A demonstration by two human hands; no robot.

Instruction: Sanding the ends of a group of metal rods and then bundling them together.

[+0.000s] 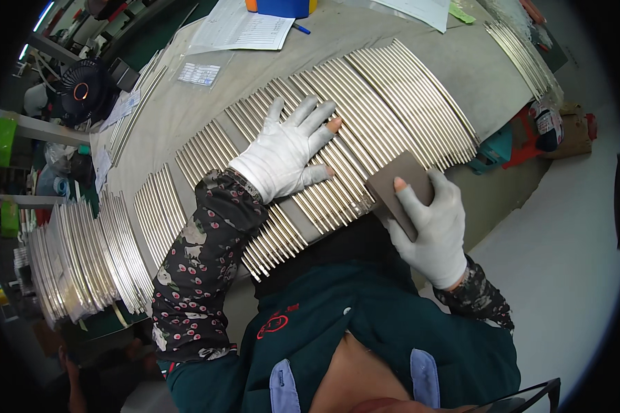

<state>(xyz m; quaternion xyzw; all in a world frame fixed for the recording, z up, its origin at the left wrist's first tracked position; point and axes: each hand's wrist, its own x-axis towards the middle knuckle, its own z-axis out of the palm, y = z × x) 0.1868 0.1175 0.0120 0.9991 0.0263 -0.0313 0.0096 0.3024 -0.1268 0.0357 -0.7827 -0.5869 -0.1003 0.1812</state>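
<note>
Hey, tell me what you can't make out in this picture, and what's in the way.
- Head view: parts of the metal rods, covered by the left hand.
- Head view: the underside of the brown block, which faces away, below the right hand.
- Head view: the top of the blue object, cut off by the upper edge.
- Head view: the writing on the paper, too small to read.

One left hand (pixel 287 153) and one right hand (pixel 435 230) are showing, making two; one brown block (pixel 401 184), one blue pen (pixel 301 29), one black fan (pixel 86 89) and one worktop (pixel 479 62) are appearing; metal rods (pixel 399 103) are running to dozens, lying too close for exact counting.
</note>
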